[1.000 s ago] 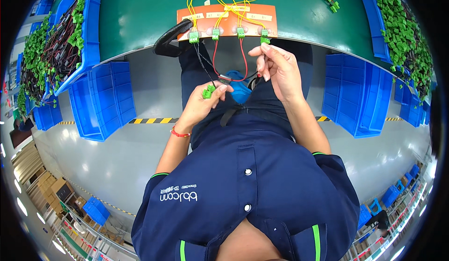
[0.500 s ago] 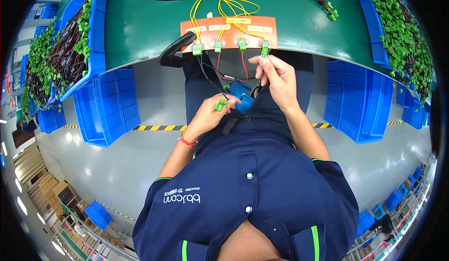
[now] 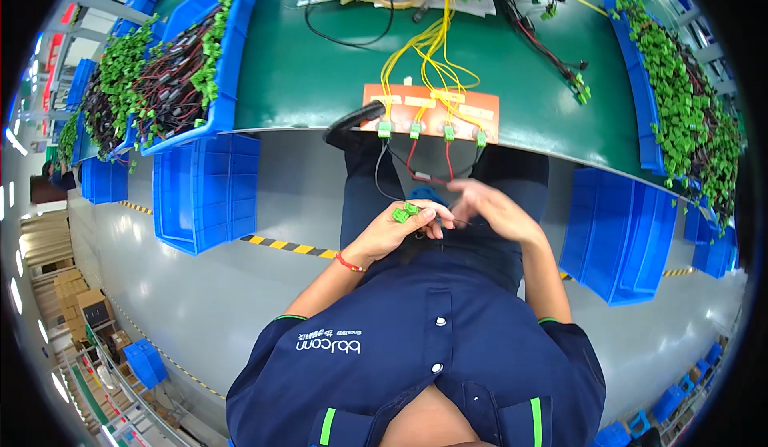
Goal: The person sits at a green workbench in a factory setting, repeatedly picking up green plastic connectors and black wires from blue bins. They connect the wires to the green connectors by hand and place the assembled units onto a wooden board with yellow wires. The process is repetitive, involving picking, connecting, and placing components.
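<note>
My left hand (image 3: 396, 231) is curled over my lap and pinches small green connectors (image 3: 406, 212) wired with thin red and black leads. My right hand (image 3: 490, 207) hovers just right of it, fingers bent around the same thin wires (image 3: 416, 171), which rise to an orange test board (image 3: 432, 111) at the green bench's front edge. Green plugs (image 3: 416, 130) hang in a row under the board, fed by yellow wires (image 3: 424, 55).
A blue bin (image 3: 228, 87) of wire harnesses with green connectors sits on the bench's left. Another blue tray (image 3: 640, 87) of green connectors lies on the right. Stacked blue crates (image 3: 204, 195) stand on the floor left, and more crates (image 3: 616, 239) right.
The view has tilted up, showing more of the bench. Both hands dropped slightly toward my lap, and my right hand closed in beside the left, still working the wires.
</note>
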The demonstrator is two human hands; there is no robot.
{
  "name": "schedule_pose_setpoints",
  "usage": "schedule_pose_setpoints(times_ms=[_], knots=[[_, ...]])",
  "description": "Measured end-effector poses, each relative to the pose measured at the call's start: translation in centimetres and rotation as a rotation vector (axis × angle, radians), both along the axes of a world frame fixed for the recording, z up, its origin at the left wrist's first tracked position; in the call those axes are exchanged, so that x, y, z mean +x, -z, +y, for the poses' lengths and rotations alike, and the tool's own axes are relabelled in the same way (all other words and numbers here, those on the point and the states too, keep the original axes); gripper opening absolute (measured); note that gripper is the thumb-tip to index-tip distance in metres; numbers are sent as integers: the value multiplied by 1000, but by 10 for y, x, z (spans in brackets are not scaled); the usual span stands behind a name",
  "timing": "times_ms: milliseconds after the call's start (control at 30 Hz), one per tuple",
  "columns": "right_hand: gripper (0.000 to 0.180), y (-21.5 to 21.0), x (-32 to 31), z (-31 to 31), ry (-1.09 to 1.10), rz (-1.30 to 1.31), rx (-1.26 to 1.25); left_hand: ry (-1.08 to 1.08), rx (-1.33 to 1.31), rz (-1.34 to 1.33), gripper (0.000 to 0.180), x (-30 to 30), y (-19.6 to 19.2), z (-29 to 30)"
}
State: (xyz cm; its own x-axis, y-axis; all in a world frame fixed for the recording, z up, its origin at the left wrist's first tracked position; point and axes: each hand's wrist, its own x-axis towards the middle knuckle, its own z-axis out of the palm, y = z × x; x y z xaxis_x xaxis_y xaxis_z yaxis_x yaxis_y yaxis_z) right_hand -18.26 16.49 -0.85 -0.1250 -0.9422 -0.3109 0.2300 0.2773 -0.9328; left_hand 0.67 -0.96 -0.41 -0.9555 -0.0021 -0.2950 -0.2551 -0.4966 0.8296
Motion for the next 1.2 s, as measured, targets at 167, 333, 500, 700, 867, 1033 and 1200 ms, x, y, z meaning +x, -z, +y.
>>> schedule_pose_setpoints(times_ms=[167,333,500,700,867,1033,1200], knots=[[31,-16,-1,22,166,-259,-32,-165,-51,-50,38,0,9,-9],[29,-23,3,3,159,-270,-168,-155,-47,-21,38,2,8,-7],[34,-18,3,1,-37,-280,-230,-261,61,-73,36,10,3,-6],[26,-29,20,6,-144,-378,-237,-331,202,-120,35,16,6,-7],[29,-21,21,9,-27,-468,-292,-315,-81,-196,41,19,7,-23],[29,-18,15,9,53,-434,-270,-740,-288,-107,48,22,5,-49],[28,-9,4,-2,169,-409,-239,-654,-372,86,46,-20,-17,-40]])
